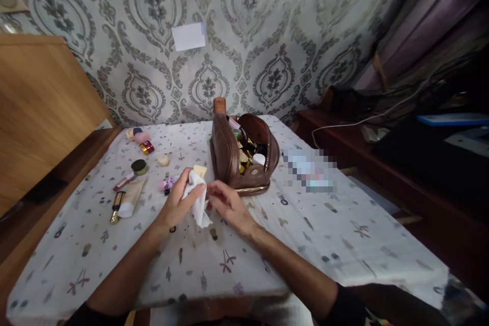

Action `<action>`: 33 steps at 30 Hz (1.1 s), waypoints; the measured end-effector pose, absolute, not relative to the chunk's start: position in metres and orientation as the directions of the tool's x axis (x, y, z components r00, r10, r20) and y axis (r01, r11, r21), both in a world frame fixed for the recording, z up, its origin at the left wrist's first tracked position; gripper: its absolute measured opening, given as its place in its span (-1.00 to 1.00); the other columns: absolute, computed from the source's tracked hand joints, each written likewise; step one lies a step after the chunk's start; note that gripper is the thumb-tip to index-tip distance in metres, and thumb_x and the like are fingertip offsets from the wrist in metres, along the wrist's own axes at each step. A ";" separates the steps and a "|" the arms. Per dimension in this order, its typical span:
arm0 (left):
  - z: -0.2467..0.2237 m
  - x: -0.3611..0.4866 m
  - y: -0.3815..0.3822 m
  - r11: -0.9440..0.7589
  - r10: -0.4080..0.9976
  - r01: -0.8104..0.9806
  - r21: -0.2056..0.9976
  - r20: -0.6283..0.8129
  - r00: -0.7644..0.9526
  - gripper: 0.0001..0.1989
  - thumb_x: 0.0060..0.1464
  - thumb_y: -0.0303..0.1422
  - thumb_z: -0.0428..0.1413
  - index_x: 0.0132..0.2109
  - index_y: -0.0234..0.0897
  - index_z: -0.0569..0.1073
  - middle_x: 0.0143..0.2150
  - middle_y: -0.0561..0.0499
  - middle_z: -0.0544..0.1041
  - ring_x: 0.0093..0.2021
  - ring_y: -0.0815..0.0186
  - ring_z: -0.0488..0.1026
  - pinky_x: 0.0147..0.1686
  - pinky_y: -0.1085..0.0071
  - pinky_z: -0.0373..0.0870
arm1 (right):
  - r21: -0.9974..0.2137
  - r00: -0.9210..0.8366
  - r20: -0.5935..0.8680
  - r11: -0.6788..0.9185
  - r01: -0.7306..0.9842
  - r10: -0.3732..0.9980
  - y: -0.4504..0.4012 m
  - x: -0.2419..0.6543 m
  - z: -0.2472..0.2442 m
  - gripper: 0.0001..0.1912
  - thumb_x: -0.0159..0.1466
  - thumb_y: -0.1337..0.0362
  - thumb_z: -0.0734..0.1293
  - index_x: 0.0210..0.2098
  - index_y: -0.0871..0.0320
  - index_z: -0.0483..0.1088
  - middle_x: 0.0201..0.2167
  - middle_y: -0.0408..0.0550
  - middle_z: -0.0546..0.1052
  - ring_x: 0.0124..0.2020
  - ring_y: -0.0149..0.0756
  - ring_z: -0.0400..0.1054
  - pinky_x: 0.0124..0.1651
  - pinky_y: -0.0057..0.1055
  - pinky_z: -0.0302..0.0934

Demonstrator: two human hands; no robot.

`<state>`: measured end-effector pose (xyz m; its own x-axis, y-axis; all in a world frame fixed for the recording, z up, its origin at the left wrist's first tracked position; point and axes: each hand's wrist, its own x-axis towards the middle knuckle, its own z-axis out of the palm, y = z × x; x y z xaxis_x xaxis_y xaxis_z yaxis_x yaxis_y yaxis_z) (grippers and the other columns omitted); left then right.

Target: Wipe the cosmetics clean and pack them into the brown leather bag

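Note:
My left hand (178,202) is closed around a white wipe (198,204), which is wrapped about a small item with a pale yellow end (199,169). Most of that item is hidden by the wipe, so its kind does not show. Just to the right, my right hand (229,206) has its fingers bent and apart beside the wipe's edge, with nothing visible in them. Behind both hands stands a brown cosmetic bag (225,153), unzipped, with several items inside and a white lid (259,159) near its front. A purple-and-pink item (168,183) lies partly behind my left hand.
On the table's left lie a cream tube (132,198), a gold-and-black bottle (117,206), a dark green jar (139,166), a small cream-coloured round item (163,160) and a red-and-gold item (146,147). A pixelated object (309,169) lies right of the bag. A wooden cabinet (42,112) borders the left.

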<state>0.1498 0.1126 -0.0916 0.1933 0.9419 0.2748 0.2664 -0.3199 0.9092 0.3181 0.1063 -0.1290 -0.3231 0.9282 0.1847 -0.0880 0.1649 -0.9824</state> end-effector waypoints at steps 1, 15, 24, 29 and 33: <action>-0.092 0.150 0.112 -0.279 0.952 0.200 0.939 0.245 0.182 -0.74 0.16 -0.19 0.16 -0.08 -0.19 0.35 -0.32 0.08 0.42 -0.34 0.33 0.38 -0.34 0.47 0.32 | -0.986 -0.375 0.164 0.142 -0.086 0.912 0.106 0.315 -0.132 -0.76 0.17 0.23 0.36 -0.20 0.15 0.32 -0.35 -0.13 0.46 -0.40 -0.39 0.35 -0.35 -0.46 0.23; -0.087 0.153 0.124 -0.149 0.988 -0.468 0.871 0.155 -0.026 -0.67 0.04 -0.21 0.28 -0.12 -0.17 0.34 -0.53 0.17 0.39 -0.56 0.44 0.34 -0.52 0.53 0.29 | -0.984 -0.587 -0.053 -0.144 -0.109 0.808 0.099 0.303 -0.138 -0.39 0.00 0.16 0.53 -0.03 0.10 0.25 -0.45 -0.32 0.40 -0.63 -0.54 0.26 -0.63 -0.59 0.19; -0.099 0.160 0.118 0.038 0.988 -0.403 0.914 0.026 0.154 -0.48 0.02 -0.10 0.28 0.05 -0.24 0.38 -0.28 0.02 0.54 -0.37 0.31 0.50 -0.44 0.45 0.42 | -0.942 -0.366 -0.009 -0.131 -0.310 0.931 0.107 0.303 -0.141 -0.44 -0.07 0.15 0.57 -0.33 0.08 0.12 -0.48 -0.29 0.46 -0.56 -0.47 0.36 -0.52 -0.55 0.22; -0.107 0.154 0.118 0.007 0.948 -0.139 0.990 0.038 0.315 -0.53 0.05 -0.11 0.26 0.03 -0.27 0.45 -0.23 0.00 0.54 -0.29 0.31 0.47 -0.32 0.46 0.41 | -0.932 -0.256 0.080 -0.019 -0.363 0.963 0.106 0.307 -0.133 -0.56 -0.07 0.31 0.49 -0.29 0.09 0.20 -0.31 -0.20 0.46 -0.37 -0.42 0.39 -0.36 -0.51 0.30; -0.106 0.145 0.123 -0.134 0.968 0.128 0.983 0.103 0.228 -0.56 0.15 -0.05 0.14 0.03 -0.27 0.47 -0.25 0.01 0.52 -0.26 0.31 0.43 -0.26 0.47 0.37 | -0.986 -0.271 0.099 0.058 -0.155 0.958 0.098 0.316 -0.121 -0.76 0.13 0.24 0.36 -0.21 0.11 0.32 -0.32 -0.15 0.45 -0.42 -0.39 0.37 -0.45 -0.50 0.23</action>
